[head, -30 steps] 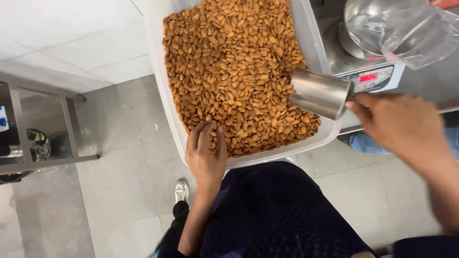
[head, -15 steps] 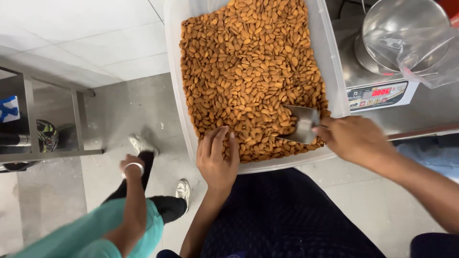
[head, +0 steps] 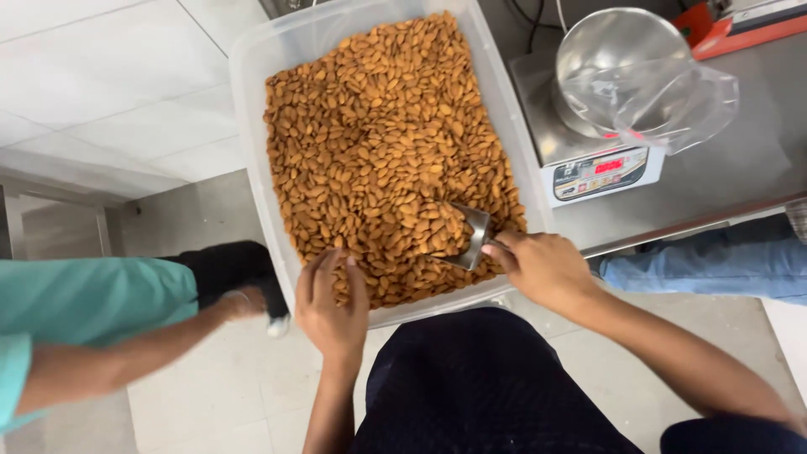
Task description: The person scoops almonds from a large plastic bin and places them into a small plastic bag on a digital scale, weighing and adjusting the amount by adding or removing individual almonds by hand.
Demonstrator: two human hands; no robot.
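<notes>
The metal scoop point(head: 471, 238) is half buried in almonds point(head: 378, 143); a blurred passer-by's arm point(head: 126, 357) is cut off.

I am logging colours only. The almonds point(head: 378, 160) are showing warm orange-brown, streaked slightly darker, filling a translucent, milky-clear bin point(head: 245, 109). The scoop point(head: 472, 238) is gleaming silver-grey metal. The scale point(head: 588, 160) is presenting a white front panel with a red lit display under a dull steel platform. The bowl point(head: 609, 67) on it is shining mirror silver, and the plastic bag point(head: 681, 105) draped over it is reading colourless and glossy. The counter point(head: 740, 168) is appearing matte grey. The floor tiles point(head: 92, 84) are showing white and pale grey. A passing person's sleeve point(head: 84, 298) is showing teal green. My lap's garment point(head: 479, 387) is appearing dark navy.
</notes>
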